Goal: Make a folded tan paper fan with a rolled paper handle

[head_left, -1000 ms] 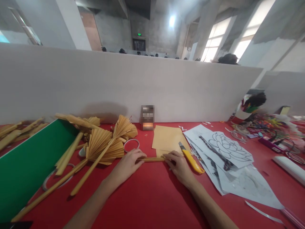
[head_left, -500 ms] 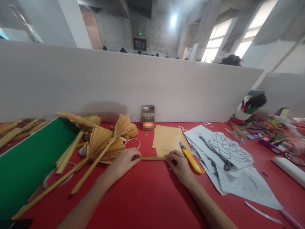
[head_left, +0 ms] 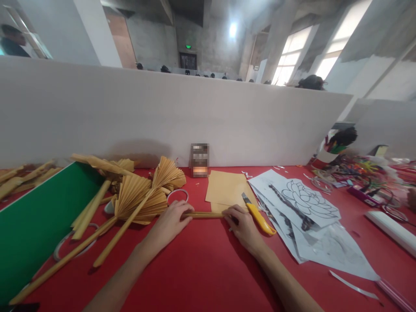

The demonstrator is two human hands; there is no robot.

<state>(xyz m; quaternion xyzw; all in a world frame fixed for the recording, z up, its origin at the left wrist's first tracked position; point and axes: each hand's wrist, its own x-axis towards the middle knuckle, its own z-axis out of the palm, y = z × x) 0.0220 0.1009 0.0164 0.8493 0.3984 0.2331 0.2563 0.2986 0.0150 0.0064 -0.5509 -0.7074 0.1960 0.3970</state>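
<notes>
A narrow strip of folded tan paper [head_left: 208, 215] lies crosswise on the red table between my hands. My left hand [head_left: 175, 219] has its fingers closed on the strip's left end. At the other end my right hand [head_left: 242, 224] pinches it, fingers curled down; both fingertips are partly hidden. Just right of that hand rests a yellow utility knife [head_left: 261, 220], its blade showing and pointing away from me. Beyond the strip are flat sheets of tan paper [head_left: 225, 187]. Pleated tan paper fans [head_left: 138, 203] with long rolled stems lie left of my left hand.
A green panel [head_left: 42, 221] stands at the left. White sheets with a flower line drawing [head_left: 308, 203] spread to the right, near a cup of pens [head_left: 325, 157] and tangled craft scraps. A white partition [head_left: 156, 112] closes off the back. Tape rings lie among the fans.
The view has shifted slightly, so the table things sit a little further left. Both hands stay on the paper strip. A person has come into view at the far upper left.
</notes>
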